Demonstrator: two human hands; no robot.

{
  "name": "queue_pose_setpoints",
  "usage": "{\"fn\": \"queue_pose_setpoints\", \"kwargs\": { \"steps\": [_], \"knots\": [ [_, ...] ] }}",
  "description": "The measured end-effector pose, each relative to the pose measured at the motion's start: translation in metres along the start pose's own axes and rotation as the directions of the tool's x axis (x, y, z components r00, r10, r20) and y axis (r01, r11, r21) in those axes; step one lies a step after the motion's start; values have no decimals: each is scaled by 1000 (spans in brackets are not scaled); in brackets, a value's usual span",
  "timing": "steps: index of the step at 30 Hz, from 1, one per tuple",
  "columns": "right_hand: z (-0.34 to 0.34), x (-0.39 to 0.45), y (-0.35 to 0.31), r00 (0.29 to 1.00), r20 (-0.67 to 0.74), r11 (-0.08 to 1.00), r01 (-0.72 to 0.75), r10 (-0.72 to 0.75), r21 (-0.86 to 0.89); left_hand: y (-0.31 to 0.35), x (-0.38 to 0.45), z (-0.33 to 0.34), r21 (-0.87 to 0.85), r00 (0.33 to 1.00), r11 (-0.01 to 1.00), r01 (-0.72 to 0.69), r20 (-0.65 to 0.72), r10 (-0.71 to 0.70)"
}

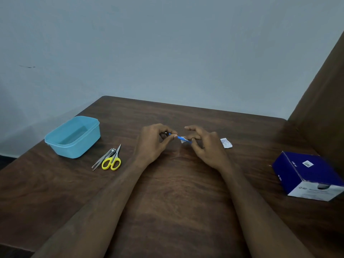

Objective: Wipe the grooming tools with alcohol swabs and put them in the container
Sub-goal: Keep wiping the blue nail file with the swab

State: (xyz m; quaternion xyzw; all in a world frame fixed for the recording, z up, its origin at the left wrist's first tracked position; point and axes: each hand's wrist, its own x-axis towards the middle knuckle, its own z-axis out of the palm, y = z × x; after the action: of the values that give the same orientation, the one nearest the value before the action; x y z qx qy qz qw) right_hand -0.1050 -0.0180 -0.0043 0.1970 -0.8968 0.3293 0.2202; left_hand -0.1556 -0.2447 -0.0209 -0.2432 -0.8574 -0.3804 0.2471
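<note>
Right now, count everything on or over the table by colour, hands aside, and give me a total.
Blue: 3, the container, the box, the tool pinched by the left hand.
Yellow: 1, the scissors.
Silver: 2, the clipper, the tweezers.
White: 2, the swab in the right hand, the wrapper.
Total: 8

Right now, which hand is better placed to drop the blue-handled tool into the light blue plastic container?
Left, probably. The left hand already pinches the slim blue-handled tool, and the light blue plastic container sits on its side. The right hand holds the white swab.
</note>
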Motion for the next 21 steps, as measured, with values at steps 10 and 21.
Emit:
{"fn": "queue_pose_setpoints", "kwargs": {
  "steps": [10, 21],
  "knots": [
    [0, 1, 3, 996, -92, 1000, 20, -18, 18, 4, -2, -2, 11, 998, 999, -44, 41, 44],
    [7, 6, 10, 997, 41, 987, 74, -68, -146, 7, -3, -2, 81, 999, 997, -15, -27, 17]
  ]
}}
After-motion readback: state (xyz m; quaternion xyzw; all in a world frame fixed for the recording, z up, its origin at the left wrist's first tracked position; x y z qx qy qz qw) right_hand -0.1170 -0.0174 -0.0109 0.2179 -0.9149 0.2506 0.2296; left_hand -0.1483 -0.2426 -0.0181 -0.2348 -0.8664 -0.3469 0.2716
